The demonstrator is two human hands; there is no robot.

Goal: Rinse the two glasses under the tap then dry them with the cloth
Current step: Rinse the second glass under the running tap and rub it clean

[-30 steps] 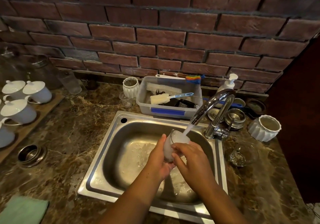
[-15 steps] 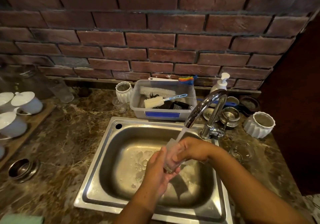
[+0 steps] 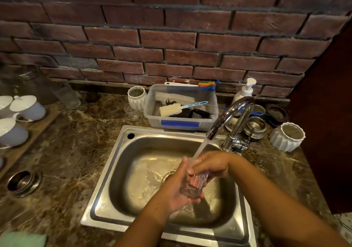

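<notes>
Meanwhile, at lower centre of the frame, a person rinses a glass (image 3: 194, 186) over the steel sink (image 3: 122, 162) as water streams from the tap (image 3: 228, 117) at right of centre. The left hand (image 3: 177, 191) cups the glass from below, fingers wrapped round its base, while the right hand (image 3: 211, 163) closes over its upper part, fingers reaching into or across the mouth; the exact contact is blurred by the running water. A second clear glass (image 3: 269, 165) appears to stand on the marble bench (image 3: 62, 151) just right of the sink, below a white ribbed pot (image 3: 287, 136). The green cloth (image 3: 22, 239) lies at the lower left corner of the frame, well apart from the sink. Judging by this, the first rinse is in hand and the task is in its early part, with no drying done yet. The next move would call for tipping the water out, setting this glass aside and reaching right for the other one, with a firm hold, since wet glass is likely to be slippery.
</notes>
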